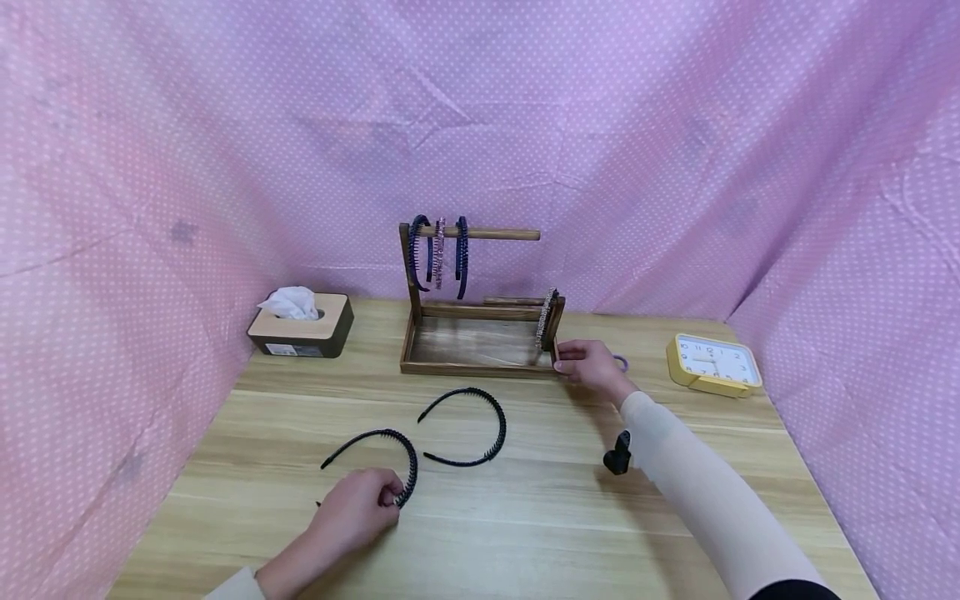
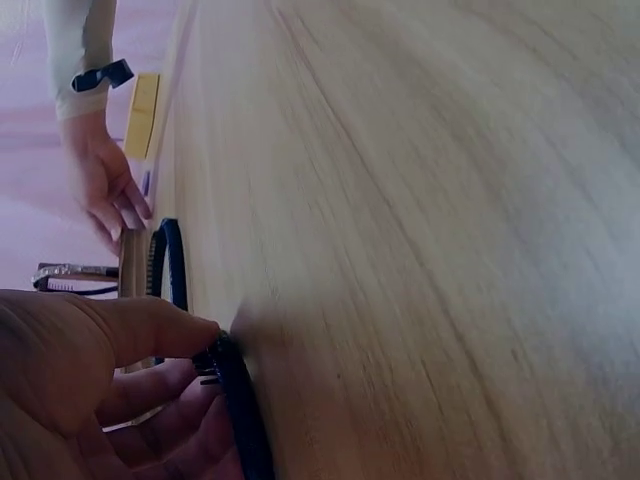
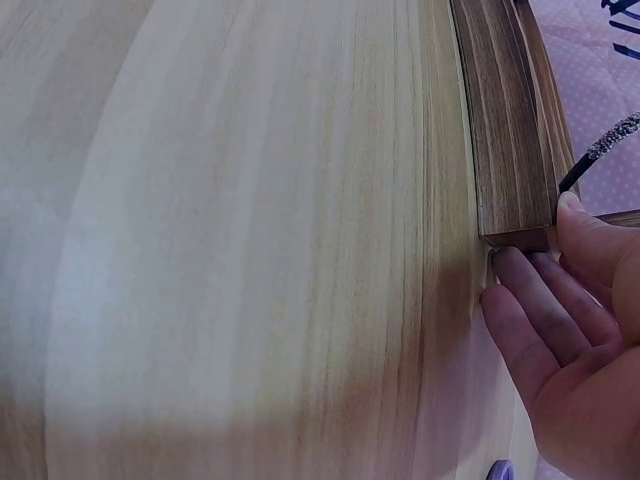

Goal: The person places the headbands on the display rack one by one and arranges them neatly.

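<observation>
With thumb and forefinger, my left hand [image 1: 356, 508] pinches the toothed curve of a black headband [image 1: 412, 471] at the table's lower left. In the left wrist view that headband [image 2: 245, 410] slants down from the fingertips. A second black headband [image 1: 500, 425] lies just beyond it. My right hand [image 1: 596, 367] grips the right front corner of a brown wooden stand [image 1: 480, 369], thumb above and fingers against its end. From the stand's upper bar hang a dark headband [image 1: 413, 258], a pink one [image 1: 440, 258] and a dark blue one [image 1: 462, 258]. A glittery silver headband [image 1: 545, 321] hangs on the lower bar.
At the back left stands a tissue box [image 1: 300, 340] with a tissue sticking out. A yellow clock [image 1: 712, 367] is at the right. Behind the right hand shows part of a purple ring [image 1: 622, 362]. Pink dotted cloth [image 1: 480, 108] encloses the wooden table [image 1: 525, 533].
</observation>
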`<action>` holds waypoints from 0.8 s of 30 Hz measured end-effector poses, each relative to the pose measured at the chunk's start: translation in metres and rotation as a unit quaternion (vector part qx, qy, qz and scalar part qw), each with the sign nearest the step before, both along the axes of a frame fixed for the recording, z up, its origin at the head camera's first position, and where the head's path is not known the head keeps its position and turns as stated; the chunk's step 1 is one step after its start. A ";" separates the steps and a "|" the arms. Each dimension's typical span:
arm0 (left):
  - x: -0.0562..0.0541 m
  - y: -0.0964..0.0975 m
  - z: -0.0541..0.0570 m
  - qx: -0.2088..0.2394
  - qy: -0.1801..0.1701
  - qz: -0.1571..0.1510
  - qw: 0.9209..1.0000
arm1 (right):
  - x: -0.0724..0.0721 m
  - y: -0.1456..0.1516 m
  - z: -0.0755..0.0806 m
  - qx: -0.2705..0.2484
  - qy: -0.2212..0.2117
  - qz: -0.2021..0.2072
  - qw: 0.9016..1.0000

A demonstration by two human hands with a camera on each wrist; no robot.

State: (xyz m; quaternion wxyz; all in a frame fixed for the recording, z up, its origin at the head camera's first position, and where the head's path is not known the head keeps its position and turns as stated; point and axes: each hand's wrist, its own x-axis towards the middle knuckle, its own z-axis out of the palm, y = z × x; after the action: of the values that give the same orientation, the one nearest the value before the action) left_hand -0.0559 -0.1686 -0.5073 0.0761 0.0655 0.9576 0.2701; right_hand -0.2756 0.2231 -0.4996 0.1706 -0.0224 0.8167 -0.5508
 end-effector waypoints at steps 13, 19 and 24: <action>-0.002 -0.004 -0.007 -0.040 0.045 -0.017 0.998 | -0.003 0.001 -0.005 0.010 0.008 0.002 1.000; -0.003 -0.010 0.003 -0.029 0.088 0.000 0.996 | -0.003 0.001 -0.006 0.001 0.008 0.001 1.000; -0.004 -0.013 0.017 -0.013 0.135 0.006 0.991 | -0.004 0.002 -0.007 -0.002 0.010 -0.001 1.000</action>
State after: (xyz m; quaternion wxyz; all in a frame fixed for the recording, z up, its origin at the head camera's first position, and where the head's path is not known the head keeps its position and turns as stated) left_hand -0.0604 -0.1821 -0.4906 -0.0548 0.0948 0.9630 0.2463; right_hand -0.2796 0.2253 -0.5067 0.1619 -0.0273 0.8173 -0.5524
